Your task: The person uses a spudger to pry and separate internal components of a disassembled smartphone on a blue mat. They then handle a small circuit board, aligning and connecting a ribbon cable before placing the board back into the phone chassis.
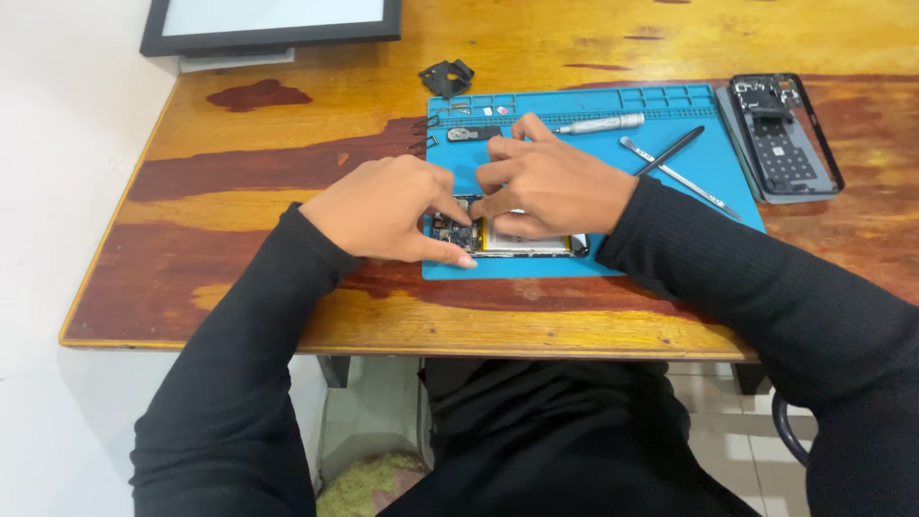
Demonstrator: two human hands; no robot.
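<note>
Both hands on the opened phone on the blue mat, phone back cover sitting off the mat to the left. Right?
Not quite. The head view shows the back cover off the blue mat's right edge, not the left. The rest holds: the left hand and right hand are both on the opened phone, which lies on the mat.

The counter (287, 163) is glossy yellow-orange wood, streaked with dark red-brown patches. At the centre lies a bright blue mat (708, 163). The opened phone (498, 237) on it shows a dark circuit board beside a pale, silvery battery. A silver screwdriver (603, 123) and a black stylus-like tool (670, 150) lie toward the upper right. The phone back frame (785, 134) at far right is black. Both sleeves (239, 383) are black.
</note>
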